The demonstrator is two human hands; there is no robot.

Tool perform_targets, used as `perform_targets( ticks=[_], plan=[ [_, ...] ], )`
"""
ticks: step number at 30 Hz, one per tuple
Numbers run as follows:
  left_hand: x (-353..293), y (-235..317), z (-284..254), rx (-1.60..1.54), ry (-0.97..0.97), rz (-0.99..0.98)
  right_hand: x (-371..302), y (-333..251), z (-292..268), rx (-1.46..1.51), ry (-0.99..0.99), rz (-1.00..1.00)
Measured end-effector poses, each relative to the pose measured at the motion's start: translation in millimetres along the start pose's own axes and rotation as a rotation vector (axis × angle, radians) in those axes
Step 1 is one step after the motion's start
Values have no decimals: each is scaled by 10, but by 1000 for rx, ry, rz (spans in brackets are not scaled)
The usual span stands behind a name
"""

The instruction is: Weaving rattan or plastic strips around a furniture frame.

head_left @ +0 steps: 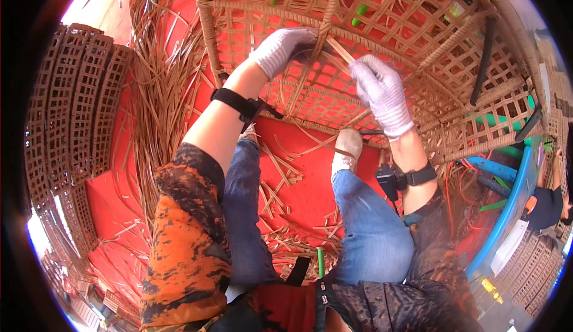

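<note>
A large woven rattan frame (370, 114) with wrapped ribs and an open lattice leans in front of me. My left hand (279, 51), in a whitish knit glove, grips it beside a wrapped upright rib (327, 11); its fingertips are partly hidden behind that rib. Right of the rib, my right hand (380, 90), gloved the same way, is closed with the fingers curled. It pinches the end of a flat tan rattan strip (340, 50), which slants up left toward the rib. Where the strip's far end enters the weave I cannot make out.
A bundle of long loose strips (158, 105) lies on the red floor (298, 212) to my left. Cut scraps (277, 198) are scattered between my feet. Stacked lattice panels (74, 105) stand far left. At right are a blue curved rim (507, 212) and another person (546, 204).
</note>
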State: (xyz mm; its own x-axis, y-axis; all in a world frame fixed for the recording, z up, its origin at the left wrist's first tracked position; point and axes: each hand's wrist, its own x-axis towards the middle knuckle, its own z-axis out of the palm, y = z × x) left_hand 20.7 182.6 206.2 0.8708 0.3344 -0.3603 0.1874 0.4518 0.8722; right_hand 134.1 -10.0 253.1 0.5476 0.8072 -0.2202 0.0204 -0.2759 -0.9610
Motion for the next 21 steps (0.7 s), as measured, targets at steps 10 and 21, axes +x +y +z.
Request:
perform_targets(
  ticks=[10,21],
  plan=[
    [-13,4,79,392,67,167,-1450,293,-719,-495,69,36],
    [-6,295,602,851,495,-89,-5340,1378,-1194,-1016,-240,834]
  ],
)
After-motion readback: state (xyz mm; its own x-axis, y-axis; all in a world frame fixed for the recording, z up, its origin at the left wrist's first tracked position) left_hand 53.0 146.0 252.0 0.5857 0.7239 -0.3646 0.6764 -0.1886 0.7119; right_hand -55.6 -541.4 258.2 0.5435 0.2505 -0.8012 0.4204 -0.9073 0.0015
